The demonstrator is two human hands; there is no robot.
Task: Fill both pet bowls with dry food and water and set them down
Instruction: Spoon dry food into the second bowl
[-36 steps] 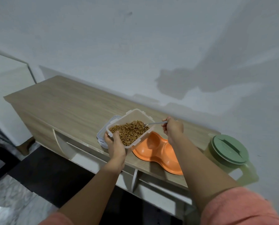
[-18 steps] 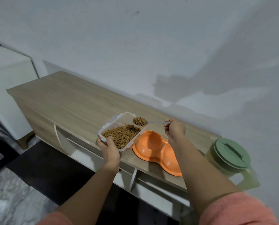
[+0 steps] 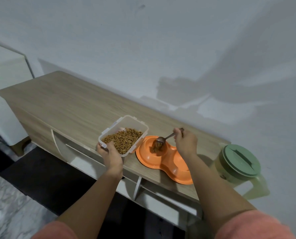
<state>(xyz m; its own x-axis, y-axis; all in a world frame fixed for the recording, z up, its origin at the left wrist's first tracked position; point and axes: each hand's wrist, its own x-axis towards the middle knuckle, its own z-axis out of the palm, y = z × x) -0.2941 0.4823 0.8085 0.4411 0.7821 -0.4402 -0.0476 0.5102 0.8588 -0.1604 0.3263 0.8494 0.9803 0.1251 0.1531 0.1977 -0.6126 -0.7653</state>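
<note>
Soft, dimmish indoor light throws broad arm shadows on the wall [image 3: 212, 83] (light from behind), with wide-angle bending at the edges and falling kibble [image 3: 156, 147] blurred.

I can read no words, numbers or brand marks anywhere in my view. There is no legible label or sign.

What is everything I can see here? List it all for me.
Clear plastic food container: one, transparent, holds brown dry kibble, at the cabinet's front edge.
Brown dry kibble: many pieces, in the container; some falling into the bowl.
Orange plastic double pet bowl: one, orange, on the cabinet, right of the container.
Metal spoon: one, grey, tipped over the bowl's left well.
Green-lidded pitcher: one, pale yellow-green, far right.
Wooden cabinet: one, light wood, against the white wall.
Left hand: grips the container.
Right hand: holds the spoon.
</note>
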